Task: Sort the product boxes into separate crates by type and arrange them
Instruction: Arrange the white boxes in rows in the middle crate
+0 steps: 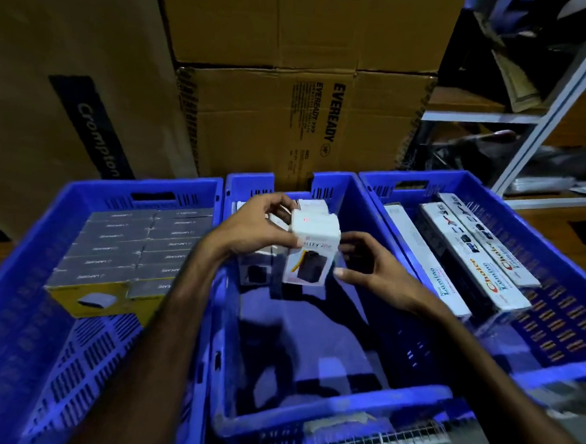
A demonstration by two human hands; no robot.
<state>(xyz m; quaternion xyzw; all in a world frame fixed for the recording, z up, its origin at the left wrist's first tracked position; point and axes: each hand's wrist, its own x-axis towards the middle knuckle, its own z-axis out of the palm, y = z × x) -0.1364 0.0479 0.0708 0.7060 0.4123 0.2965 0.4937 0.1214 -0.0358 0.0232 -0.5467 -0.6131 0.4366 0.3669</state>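
Hands are meeting over the middle crate: your left hand is gripping a white box by its top, holding it upright above the crate floor, while your right hand is hovering just beside it with fingers loosely curled, holding nothing.

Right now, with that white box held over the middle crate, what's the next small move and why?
Probably lower the small white cardboard box, gripped by the left hand, beside the matching white boxes standing at the far end of the middle blue plastic crate. The open right hand can guide it.
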